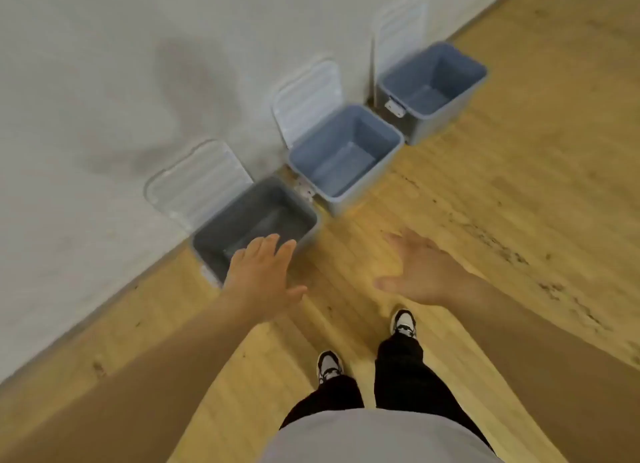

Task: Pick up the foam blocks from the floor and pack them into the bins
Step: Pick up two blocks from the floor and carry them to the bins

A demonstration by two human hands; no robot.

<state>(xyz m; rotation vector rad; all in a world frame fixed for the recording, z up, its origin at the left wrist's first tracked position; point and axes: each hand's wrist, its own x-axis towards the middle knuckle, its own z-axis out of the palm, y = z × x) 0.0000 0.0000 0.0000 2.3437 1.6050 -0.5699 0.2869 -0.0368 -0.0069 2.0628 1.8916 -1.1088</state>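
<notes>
Your near bin (239, 213) is dark grey; the middle bin (346, 130) and far bin (440, 64) are blue-grey. All three are smooth plastic, rectangular and tapering downward. They stand in a row on the plank floor (502, 202) against the pale wall (104, 81). A ribbed, translucent lid (197, 182) leans on the wall behind each. Your left hand (263, 275) hovers over the near bin's front rim, fingers straight, holding nothing. Your right hand (419, 272) is spread and blurred above the floor.

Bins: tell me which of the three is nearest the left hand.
The darker grey plastic bin at the row's near end; the left hand hovers over its rim. The bluer middle bin and far bin stand farther away.
</notes>
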